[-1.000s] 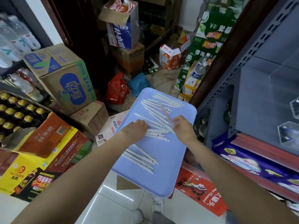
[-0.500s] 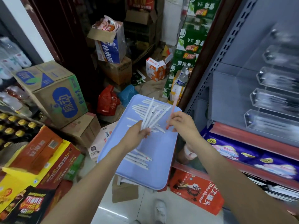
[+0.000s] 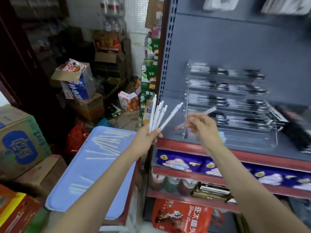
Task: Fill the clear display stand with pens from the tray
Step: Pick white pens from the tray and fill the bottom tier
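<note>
My left hand (image 3: 148, 137) grips a fanned bunch of several white pens (image 3: 159, 115), held upright beside the shelf post. A single pen (image 3: 196, 117) with a red tip is pinched in my right hand (image 3: 202, 126), just in front of the clear tiered display stand (image 3: 235, 101). The stand sits on the grey shelf and looks blurred; its tiers hold dark-capped pens. Lower left, the blue tray (image 3: 94, 169) carries several more white pens lying loose.
Cardboard boxes (image 3: 21, 140) and drink cartons crowd the floor left and behind the tray. A red shelf edge (image 3: 185, 146) runs under the stand. Purple packets (image 3: 185, 163) and jars fill the lower shelves. A perforated grey upright (image 3: 165, 47) stands between my hands and the boxes.
Both hands have risen from the tray towards the shelf. The left lifted a bunch of pens; the right carried its single pen up to the stand. The view swung up and right.
</note>
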The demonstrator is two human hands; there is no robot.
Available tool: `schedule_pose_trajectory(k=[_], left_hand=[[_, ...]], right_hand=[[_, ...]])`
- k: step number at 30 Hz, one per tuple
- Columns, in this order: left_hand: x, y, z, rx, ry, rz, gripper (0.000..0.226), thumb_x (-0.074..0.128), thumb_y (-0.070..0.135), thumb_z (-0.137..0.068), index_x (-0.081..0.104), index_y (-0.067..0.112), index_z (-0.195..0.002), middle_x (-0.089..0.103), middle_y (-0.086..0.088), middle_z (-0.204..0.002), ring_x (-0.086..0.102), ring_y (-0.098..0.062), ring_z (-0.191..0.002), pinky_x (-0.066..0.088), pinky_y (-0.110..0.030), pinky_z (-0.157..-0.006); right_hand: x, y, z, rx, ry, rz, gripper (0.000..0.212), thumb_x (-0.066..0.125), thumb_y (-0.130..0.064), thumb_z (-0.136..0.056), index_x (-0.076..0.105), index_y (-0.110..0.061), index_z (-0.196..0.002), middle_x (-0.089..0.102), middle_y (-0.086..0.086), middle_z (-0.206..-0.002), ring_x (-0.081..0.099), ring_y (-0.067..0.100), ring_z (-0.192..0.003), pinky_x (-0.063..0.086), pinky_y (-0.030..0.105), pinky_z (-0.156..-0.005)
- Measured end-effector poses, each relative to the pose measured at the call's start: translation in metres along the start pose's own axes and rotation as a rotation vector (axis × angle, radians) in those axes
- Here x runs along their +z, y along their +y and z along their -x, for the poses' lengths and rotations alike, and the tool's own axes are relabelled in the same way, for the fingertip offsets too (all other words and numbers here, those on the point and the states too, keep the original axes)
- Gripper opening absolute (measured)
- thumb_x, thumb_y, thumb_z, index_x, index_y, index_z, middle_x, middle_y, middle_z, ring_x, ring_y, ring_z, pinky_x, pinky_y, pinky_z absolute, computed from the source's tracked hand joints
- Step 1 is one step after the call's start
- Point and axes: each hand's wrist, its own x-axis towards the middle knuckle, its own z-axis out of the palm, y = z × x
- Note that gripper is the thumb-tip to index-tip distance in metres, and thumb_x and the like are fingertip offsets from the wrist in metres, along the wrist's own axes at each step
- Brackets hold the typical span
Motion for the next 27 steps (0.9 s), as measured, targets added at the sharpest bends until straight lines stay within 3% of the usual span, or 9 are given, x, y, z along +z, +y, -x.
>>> schedule_pose_trajectory(k=[3,5,8,11,13,17,19,23,27], left_hand=[[0.036,0.016,-0.004,0.006,0.050,0.003,0.012,0.045,0.013,-0.097,0.049,0.019,-0.087,0.058,0.001,-0.070,0.047,-0.005,-0.051,0.038,-0.013,-0.050],[0.056,0.023,-0.004,0.002,0.087,-0.018,0.018,0.045,0.016,-0.098,0.050,0.020,-0.081,0.057,-0.003,-0.072,0.046,-0.008,-0.054,0.037,-0.014,-0.052],[0.079,0.031,-0.001,-0.006,0.156,-0.019,0.018,0.045,0.015,-0.097,0.051,0.014,-0.081,0.055,0.003,-0.065,0.046,0.002,-0.046,0.036,-0.010,-0.049],[0.097,0.039,0.004,0.008,0.215,0.014,0.018,0.045,0.012,-0.097,0.052,0.013,-0.080,0.054,0.004,-0.062,0.046,0.004,-0.043,0.037,-0.009,-0.049],[0.107,0.044,0.009,0.002,0.244,0.023,0.017,0.045,0.011,-0.097,0.053,0.010,-0.082,0.054,0.007,-0.057,0.046,0.005,-0.041,0.036,-0.007,-0.047],[0.116,0.051,0.016,-0.015,0.274,0.053,0.019,0.045,0.009,-0.096,0.055,0.011,-0.081,0.057,0.009,-0.058,0.047,0.004,-0.042,0.037,-0.008,-0.048],[0.114,0.052,0.016,-0.035,0.280,0.051,0.016,0.046,0.011,-0.097,0.056,0.005,-0.086,0.059,0.008,-0.060,0.048,0.004,-0.043,0.037,-0.007,-0.047],[0.109,0.049,0.016,-0.073,0.253,0.096,0.017,0.047,0.013,-0.097,0.057,0.002,-0.090,0.061,0.002,-0.069,0.051,0.002,-0.046,0.040,-0.010,-0.047],[0.107,0.048,0.012,-0.107,0.210,0.167,0.017,0.046,0.013,-0.097,0.057,0.000,-0.095,0.061,0.000,-0.070,0.052,0.000,-0.045,0.041,-0.011,-0.046]], right_hand=[[-0.047,-0.003,-0.013,-0.059,0.030,0.007,0.021,0.053,0.005,-0.089,0.056,-0.012,-0.077,0.064,0.005,-0.067,0.064,0.005,-0.057,0.047,0.014,-0.052],[-0.072,-0.002,-0.021,0.008,-0.015,-0.066,0.023,0.046,0.002,-0.092,0.058,-0.008,-0.076,0.065,0.006,-0.069,0.067,0.008,-0.060,0.050,0.015,-0.055],[-0.096,0.001,-0.033,0.104,-0.103,-0.085,0.024,0.043,-0.003,-0.094,0.061,-0.005,-0.077,0.064,0.009,-0.071,0.067,0.010,-0.060,0.053,0.016,-0.059],[-0.107,0.006,-0.037,0.050,-0.196,0.048,0.018,0.051,0.005,-0.090,0.058,-0.008,-0.079,0.060,0.010,-0.075,0.066,0.005,-0.058,0.053,0.014,-0.059],[-0.110,0.007,-0.039,0.017,-0.223,0.072,0.019,0.057,0.009,-0.085,0.057,-0.008,-0.078,0.060,0.011,-0.078,0.067,0.011,-0.065,0.054,0.015,-0.061],[-0.119,0.003,-0.041,0.158,-0.245,-0.064,0.019,0.049,0.000,-0.091,0.063,-0.003,-0.077,0.065,0.008,-0.083,0.067,0.022,-0.080,0.055,0.026,-0.083],[-0.123,0.005,-0.044,0.166,-0.224,-0.066,0.020,0.048,-0.001,-0.092,0.064,-0.002,-0.079,0.065,0.008,-0.082,0.069,0.021,-0.076,0.056,0.026,-0.082],[-0.123,0.012,-0.045,0.069,-0.126,0.188,0.010,0.058,0.002,-0.088,0.059,-0.006,-0.082,0.064,0.009,-0.077,0.067,0.010,-0.059,0.054,0.014,-0.059],[-0.127,0.014,-0.046,-0.150,-0.118,0.671,0.002,0.070,-0.009,-0.081,0.068,-0.010,-0.082,0.061,-0.005,-0.077,0.055,0.004,-0.069,0.039,0.011,-0.063]])
